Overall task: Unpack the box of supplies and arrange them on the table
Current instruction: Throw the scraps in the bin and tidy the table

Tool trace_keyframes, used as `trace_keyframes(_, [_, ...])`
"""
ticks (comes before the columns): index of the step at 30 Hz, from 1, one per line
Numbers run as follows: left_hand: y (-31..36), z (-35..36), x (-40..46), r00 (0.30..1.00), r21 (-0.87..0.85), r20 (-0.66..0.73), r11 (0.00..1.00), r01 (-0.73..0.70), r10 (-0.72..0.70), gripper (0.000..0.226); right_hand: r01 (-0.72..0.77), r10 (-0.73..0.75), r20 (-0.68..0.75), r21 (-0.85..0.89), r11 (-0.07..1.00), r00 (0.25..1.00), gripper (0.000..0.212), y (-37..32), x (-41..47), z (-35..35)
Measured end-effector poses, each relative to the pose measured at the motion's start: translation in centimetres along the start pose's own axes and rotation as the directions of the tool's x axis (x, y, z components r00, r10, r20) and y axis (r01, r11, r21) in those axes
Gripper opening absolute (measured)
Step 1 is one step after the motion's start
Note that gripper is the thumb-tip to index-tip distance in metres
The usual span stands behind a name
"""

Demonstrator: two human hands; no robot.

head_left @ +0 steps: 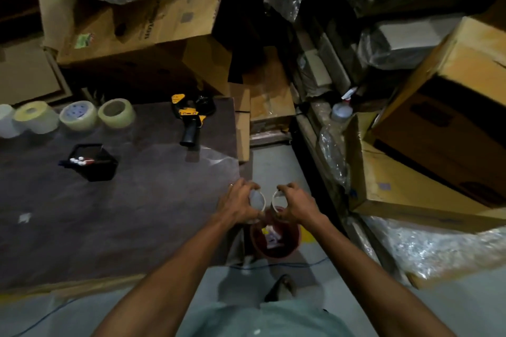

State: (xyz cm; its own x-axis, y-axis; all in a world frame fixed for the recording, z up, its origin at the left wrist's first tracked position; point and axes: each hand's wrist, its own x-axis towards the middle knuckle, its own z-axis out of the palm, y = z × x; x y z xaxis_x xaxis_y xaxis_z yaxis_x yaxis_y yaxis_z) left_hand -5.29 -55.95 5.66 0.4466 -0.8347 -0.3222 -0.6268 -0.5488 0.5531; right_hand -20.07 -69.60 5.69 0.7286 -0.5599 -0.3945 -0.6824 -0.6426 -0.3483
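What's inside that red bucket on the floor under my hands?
Small pale and yellow packets show at the bottom of the red bucket. Its far side is hidden behind the two tape rolls held by the left hand and right hand.

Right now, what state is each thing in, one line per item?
Left hand: grips a tape roll, above the red bucket.
Right hand: grips a second tape roll.
Red bucket: on the floor, open, items inside.
Black tray: on the table, holding small items.
Tape dispenser: lying on the table.
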Motion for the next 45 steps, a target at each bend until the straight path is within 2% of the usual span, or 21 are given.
trace_keyframes(7, [3.7,3.4,2.7,0.997,0.111,0.076,0.994,-0.022,0.014,0.079,-0.109,0.105,0.065,0.056,0.992,0.992,0.085,4.8,0.6,1.1])
trace_keyframes(12, [3.3,7.1,5.1,0.979,0.120,0.178,0.990,0.074,-0.095,0.077,-0.202,0.192,0.096,0.114,0.973,0.977,0.079,6.9,1.7,3.2])
trace_keyframes(16, [1.5,11.0,7.9,0.950,0.166,0.255,0.976,0.142,-0.181,0.073,-0.219,0.204,0.093,0.216,0.951,0.975,0.078,9.5,4.2,7.8])
trace_keyframes(18, [0.0,13.5,9.5,0.936,0.200,0.283,0.967,0.155,-0.209,0.070,-0.247,0.216,0.143,0.262,0.933,0.966,0.080,10.8,5.7,10.7])
trace_keyframes(21, [-1.9,17.2,12.1,0.917,0.239,0.319,0.957,0.165,-0.238,0.077,-0.246,0.205,0.175,0.259,0.934,0.963,0.074,12.7,8.0,14.9])
trace_keyframes(24, [-3.6,20.8,14.6,0.900,0.241,0.359,0.956,0.168,-0.248,0.082,-0.248,0.216,0.139,0.287,0.925,0.966,0.066,14.3,10.0,18.5])
trace_keyframes(30, [-6.3,26.1,16.7,0.916,0.232,0.303,0.952,0.198,-0.265,0.079,-0.321,0.281,0.158,0.376,0.869,0.947,0.084,15.7,12.7,23.8])
trace_keyframes(36, [-7.3,27.0,16.9,0.911,0.174,0.287,0.951,0.256,-0.298,0.077,-0.364,0.321,0.173,0.389,0.846,0.931,0.089,16.2,13.8,25.7])
trace_keyframes(39, [-7.3,26.5,16.5,0.894,0.159,0.318,0.947,0.277,-0.315,0.075,-0.408,0.358,0.198,0.372,0.834,0.912,0.078,17.1,13.5,26.8])
trace_keyframes(45, [-6.4,24.9,14.5,0.875,0.078,0.372,0.950,0.302,-0.309,0.074,-0.370,0.310,0.214,0.363,0.855,0.926,0.059,16.5,10.4,24.2])
